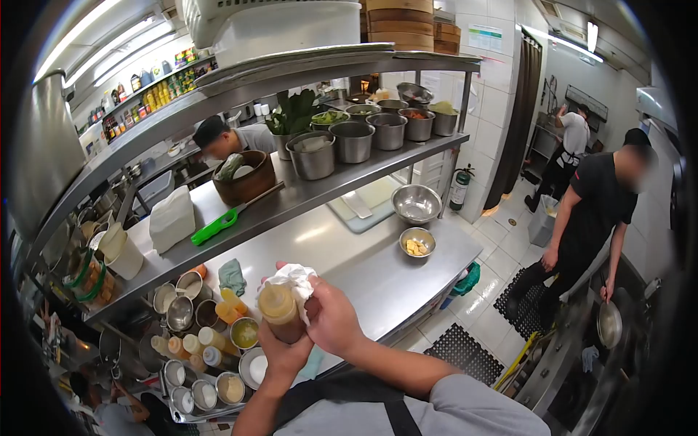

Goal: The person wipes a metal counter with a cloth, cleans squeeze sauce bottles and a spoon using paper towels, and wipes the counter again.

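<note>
My left hand [286, 354] is wrapped around a squeeze bottle [278, 304] with a yellowish cap and brownish contents, held upright above the counter. My right hand [334, 317] presses a crumpled white cloth or paper towel [292, 277] against the bottle's side. Which of the two it is, I cannot tell. Left of my hands stand several more squeeze bottles [213, 337] and small metal containers of seasonings. A container of yellow-green liquid [245, 333] is close to my left hand. A folded green cloth [232, 277] lies beyond it.
A steel counter [378, 280] carries a bowl of yellow pieces [417, 243], an empty-looking metal bowl [416, 203] and a cutting board with a cleaver [356, 205]. Above runs a shelf [269, 207] with metal pots. At right, a co-worker [600, 196] holds a pan [609, 325].
</note>
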Motion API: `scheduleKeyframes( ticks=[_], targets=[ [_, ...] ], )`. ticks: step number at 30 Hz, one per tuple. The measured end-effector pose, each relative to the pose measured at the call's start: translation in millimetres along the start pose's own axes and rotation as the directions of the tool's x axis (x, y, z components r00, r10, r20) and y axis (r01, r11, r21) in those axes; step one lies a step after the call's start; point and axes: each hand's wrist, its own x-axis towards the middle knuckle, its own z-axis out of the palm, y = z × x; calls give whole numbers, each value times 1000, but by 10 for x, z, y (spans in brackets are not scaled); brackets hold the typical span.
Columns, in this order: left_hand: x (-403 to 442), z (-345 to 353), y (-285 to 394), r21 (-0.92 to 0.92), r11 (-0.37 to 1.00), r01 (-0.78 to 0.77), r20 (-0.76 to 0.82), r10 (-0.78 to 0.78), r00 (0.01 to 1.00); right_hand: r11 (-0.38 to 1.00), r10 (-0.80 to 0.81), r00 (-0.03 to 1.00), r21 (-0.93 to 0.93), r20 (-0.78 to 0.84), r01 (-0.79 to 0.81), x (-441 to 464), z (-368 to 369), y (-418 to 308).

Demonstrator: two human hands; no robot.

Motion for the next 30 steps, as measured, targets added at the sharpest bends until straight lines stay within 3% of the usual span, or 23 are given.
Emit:
scheduleKeyframes(
  ticks=[2, 4, 7, 8, 9, 11, 12, 13, 14, 15, 18, 20, 22, 24, 25, 27, 30],
  targets=[
    [-25, 44, -16, -46, 997, 57, 50, -55, 997, 999, 22, 1000, -35, -7, -23, -30, -47, -56],
    [-58, 80, -40, -82, 990, 114, 61, -109, 992, 962, 15, 999, -273, -34, -24, -56, -100, -94],
    [5, 86, -47, -123, 976, 181, 21, -179, 984, 720, -162, 987, -682, 9, 125, -276, -92, -32],
    [69, 74, 28, -133, 969, 209, 4, -210, 978, 515, -291, 944, -806, 155, 291, -287, -200, 48],
    [131, 57, 97, -143, 961, 239, -14, -243, 970, 491, -308, 940, -821, 149, 291, -290, -241, 34],
    [211, 46, 107, -134, 965, 228, 131, -210, 969, 453, -327, 934, -844, 142, 287, -314, -304, 12],
    [212, 43, 49, -157, 956, 249, 197, -216, 956, 632, -209, 976, -753, 64, 185, -295, -349, -58],
    [211, 18, 22, -177, 946, 271, 260, -220, 940, 727, -197, 979, -664, 40, 174, -240, -354, -132],
    [189, -11, 115, -95, 913, 398, 370, -338, 865, 811, -182, 983, -563, 17, 160, -164, -350, -203],
    [199, -30, 34, -111, 913, 392, 506, -287, 813, 878, -167, 986, -455, -3, 147, -85, -351, -274],
    [181, 25, -63, -353, 609, 710, 802, -192, 565, 956, 0, 989, -289, 150, 44, 10, -226, -520],
    [211, 97, -120, -395, 418, 818, 894, -30, 447, 931, -23, 989, -358, 143, 73, 47, -184, -547],
    [208, 157, 28, -321, 744, 586, 707, -224, 671, 918, -95, 991, -376, 93, 124, 79, -138, -583],
    [158, 292, 232, -174, 933, 315, 356, -238, 903, 920, -207, 978, -340, -1, 195, 134, -106, -645],
    [141, 328, 309, -56, 966, 251, 312, -222, 924, 847, -298, 955, -460, 2, 265, 181, -129, -661],
    [176, 367, 434, 193, 972, 137, 226, -180, 957, 892, -266, 963, -368, 40, 262, 173, -43, -675],
    [326, 372, 520, 65, 980, 188, 186, -197, 963, 591, -368, 901, -690, 229, 417, 174, -102, -530]
  ],
)
